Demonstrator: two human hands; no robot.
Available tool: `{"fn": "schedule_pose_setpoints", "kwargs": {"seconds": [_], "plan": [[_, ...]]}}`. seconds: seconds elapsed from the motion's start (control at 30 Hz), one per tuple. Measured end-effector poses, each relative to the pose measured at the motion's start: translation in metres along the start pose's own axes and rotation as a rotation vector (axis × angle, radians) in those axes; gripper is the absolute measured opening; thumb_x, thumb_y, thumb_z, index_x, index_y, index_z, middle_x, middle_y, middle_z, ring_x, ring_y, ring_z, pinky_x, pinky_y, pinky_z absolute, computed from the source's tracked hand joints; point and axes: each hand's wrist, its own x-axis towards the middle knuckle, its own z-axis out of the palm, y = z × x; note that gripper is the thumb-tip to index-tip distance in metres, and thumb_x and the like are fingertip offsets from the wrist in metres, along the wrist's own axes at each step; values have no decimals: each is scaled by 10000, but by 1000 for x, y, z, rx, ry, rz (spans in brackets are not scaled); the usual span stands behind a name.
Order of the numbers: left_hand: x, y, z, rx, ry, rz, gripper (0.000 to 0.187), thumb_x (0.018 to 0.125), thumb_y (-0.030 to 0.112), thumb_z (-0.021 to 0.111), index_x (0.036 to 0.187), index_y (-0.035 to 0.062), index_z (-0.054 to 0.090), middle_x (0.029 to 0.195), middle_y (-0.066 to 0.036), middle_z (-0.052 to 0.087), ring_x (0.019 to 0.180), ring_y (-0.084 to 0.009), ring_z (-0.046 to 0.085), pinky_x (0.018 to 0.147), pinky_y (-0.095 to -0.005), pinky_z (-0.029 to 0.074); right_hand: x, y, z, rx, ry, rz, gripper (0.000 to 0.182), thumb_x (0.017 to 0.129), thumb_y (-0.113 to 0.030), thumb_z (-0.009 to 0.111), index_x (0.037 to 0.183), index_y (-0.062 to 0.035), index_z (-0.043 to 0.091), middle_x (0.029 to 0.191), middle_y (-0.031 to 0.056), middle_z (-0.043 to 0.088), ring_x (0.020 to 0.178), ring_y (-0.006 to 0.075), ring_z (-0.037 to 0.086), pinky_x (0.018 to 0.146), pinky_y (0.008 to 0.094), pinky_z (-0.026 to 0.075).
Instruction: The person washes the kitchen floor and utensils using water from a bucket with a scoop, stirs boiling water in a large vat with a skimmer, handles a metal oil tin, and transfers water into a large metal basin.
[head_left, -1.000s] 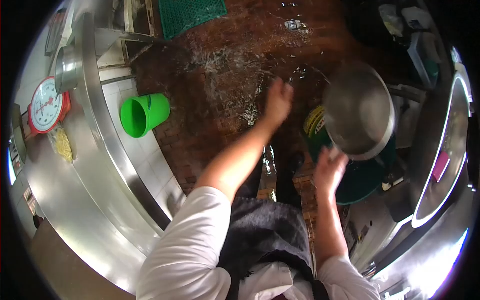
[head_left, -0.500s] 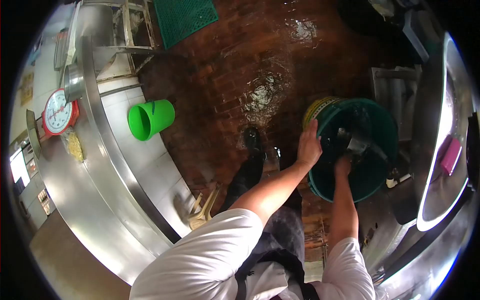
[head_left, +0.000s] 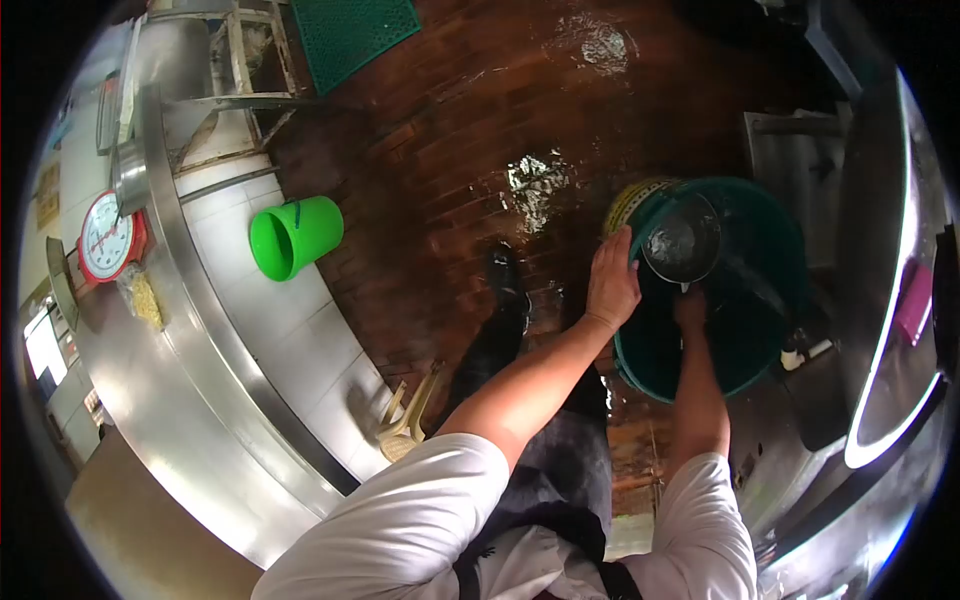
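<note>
Grip of the right hand [head_left: 690, 310], seemingly closed on the handle, has just brought the metal pan [head_left: 682, 242] open side up inside the green tub [head_left: 745, 345], apparently holding water, while the left hand [head_left: 612, 285] rests open-fingered on the rim.

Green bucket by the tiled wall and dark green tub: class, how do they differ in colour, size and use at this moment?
The green bucket is bright; the tub is much darker.
The bucket looks clearly smaller, the tub far wider.
No hand touches the bucket, while the left hand rests at the tub's rim and the right hand holds a metal pan inside it.
Both are green, round, open-mouthed containers.
</note>
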Motion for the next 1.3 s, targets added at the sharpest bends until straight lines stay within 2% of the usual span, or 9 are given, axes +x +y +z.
{"fn": "schedule_pose_setpoints", "kwargs": {"seconds": [0.27,0.4,0.57,0.73,0.8,0.83,0.97,1.1,1.3], "plan": [[16,-17,-56,-113,-348,-81,783,922,310,657,1502,-42,266,1531,-260,337,1426,-385,332,1183,-421,271,-131,-123,-177,0,189,53,340,809,-100,676,1122,-3,586,926,302,670,925,495,626,762,522,517],[22,-50,-122,-97,-187,-131,746,965,327,586,1511,-48,244,1529,-281,327,1427,-409,315,1189,-430,249,-180,-213,-226,-9,165,100,381,784,-108,703,1139,-12,601,939,275,677,943,467,636,755,513,523],[7,-123,-215,49,-39,-317,732,962,249,602,1535,1,222,1469,-252,425,1234,-358,539,1074,-408,399,-202,-305,-193,154,-146,75,387,800,-151,686,1151,-15,597,905,261,684,856,455,660,745,497,541],[-35,-221,-290,-63,106,-324,747,987,307,585,1536,-22,199,1513,-247,346,1254,-338,502,1059,-383,412,-175,-416,-76,636,-360,-39,516,822,-262,724,1228,19,574,986,235,704,940,374,690,825,449,542],[-45,-229,-308,34,141,-507,751,993,312,580,1543,-10,181,1510,-260,341,1255,-330,504,1052,-384,418,-140,-441,-19,1026,-656,-67,315,842,-197,710,1049,10,595,771,124,650,623,231,623,578,367,510],[-61,-267,-311,208,180,-392,745,994,293,580,1550,12,171,1519,-269,327,1241,-342,520,1042,-401,430,-122,-448,-1,1188,-842,36,201,850,-143,700,960,-8,601,673,70,601,508,168,560,469,330,465],[-67,-239,-312,183,121,-635,769,994,294,585,1565,48,133,1533,-255,321,1209,-343,550,1020,-414,452,-38,-424,47,1638,-855,406,155,838,-24,692,916,-47,560,591,-6,500,430,109,446,393,260,363],[-77,-232,-296,171,78,-622,778,991,288,592,1569,62,123,1543,-230,321,1191,-336,559,1004,-416,464,30,-335,38,2014,-919,345,8,936,-87,567,939,-79,569,573,-55,385,415,102,367,414,267,350],[-61,-197,-259,72,14,-637,796,992,296,590,1573,68,97,1560,-226,298,1195,-320,557,1006,-399,459,-14,-317,-79,2412,-1058,-203,156,972,-188,545,1096,-96,568,574,-50,393,377,89,356,379,280,346]]}}
